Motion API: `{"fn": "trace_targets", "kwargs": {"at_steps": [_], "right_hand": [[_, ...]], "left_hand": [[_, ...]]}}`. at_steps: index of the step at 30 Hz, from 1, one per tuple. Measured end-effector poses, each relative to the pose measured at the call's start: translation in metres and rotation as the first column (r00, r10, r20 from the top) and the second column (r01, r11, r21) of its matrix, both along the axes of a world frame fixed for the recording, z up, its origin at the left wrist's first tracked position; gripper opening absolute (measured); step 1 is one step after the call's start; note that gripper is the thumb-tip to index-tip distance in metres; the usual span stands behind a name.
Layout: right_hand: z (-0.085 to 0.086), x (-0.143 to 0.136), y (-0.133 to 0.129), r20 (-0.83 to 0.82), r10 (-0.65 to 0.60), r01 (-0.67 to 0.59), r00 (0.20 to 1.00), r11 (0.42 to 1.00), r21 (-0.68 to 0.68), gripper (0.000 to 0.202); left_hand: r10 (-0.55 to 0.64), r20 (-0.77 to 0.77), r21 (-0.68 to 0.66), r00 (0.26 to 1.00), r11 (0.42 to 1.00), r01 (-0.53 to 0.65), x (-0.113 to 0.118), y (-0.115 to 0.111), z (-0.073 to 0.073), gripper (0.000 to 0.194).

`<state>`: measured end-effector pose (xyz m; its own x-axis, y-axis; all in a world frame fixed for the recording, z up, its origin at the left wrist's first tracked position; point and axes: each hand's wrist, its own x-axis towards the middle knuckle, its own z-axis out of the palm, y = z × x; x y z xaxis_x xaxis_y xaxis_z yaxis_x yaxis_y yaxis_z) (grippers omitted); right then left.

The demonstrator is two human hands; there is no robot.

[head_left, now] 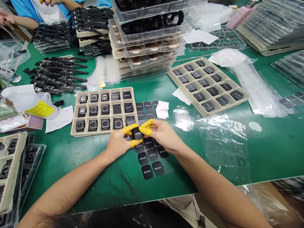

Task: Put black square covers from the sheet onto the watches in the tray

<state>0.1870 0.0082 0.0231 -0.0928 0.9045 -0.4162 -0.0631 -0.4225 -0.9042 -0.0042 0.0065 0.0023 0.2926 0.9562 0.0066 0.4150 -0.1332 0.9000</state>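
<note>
My left hand, with yellow finger cots on thumb and forefinger, grips a black square watch body whose face bears white lettering. At its right edge, my right hand pinches with yellow-covered fingertips. Beneath both hands lies a clear sheet of black square film stickers with the same lettering. Just behind the left hand, a beige tray holds several watch bodies, most with their round sensor backs up; one compartment has no watch in it. Whether a sticker is between my right fingertips is hidden.
A second beige tray of black watch bodies lies right. Tall stacked trays stand behind. Strapped watches, a white bottle and paper are left. Clear plastic sheets lie right. A person's hand shows far left.
</note>
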Motion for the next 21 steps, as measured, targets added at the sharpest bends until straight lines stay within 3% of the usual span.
{"fn": "trace_targets", "kwargs": {"at_steps": [8,21], "right_hand": [[-0.0061,-0.0036,-0.0024,0.057,-0.002,0.001,0.998,0.999,0.034,0.036],[-0.0104,-0.0049,-0.0021,0.051,-0.008,0.008,0.999,1.000,0.015,0.037]], "left_hand": [[0.017,-0.072,0.039,0.997,0.999,-0.014,0.0000,-0.0011,-0.0003,0.057],[0.029,-0.060,0.021,0.998,0.999,-0.028,0.0016,-0.0020,0.0031,0.056]]}}
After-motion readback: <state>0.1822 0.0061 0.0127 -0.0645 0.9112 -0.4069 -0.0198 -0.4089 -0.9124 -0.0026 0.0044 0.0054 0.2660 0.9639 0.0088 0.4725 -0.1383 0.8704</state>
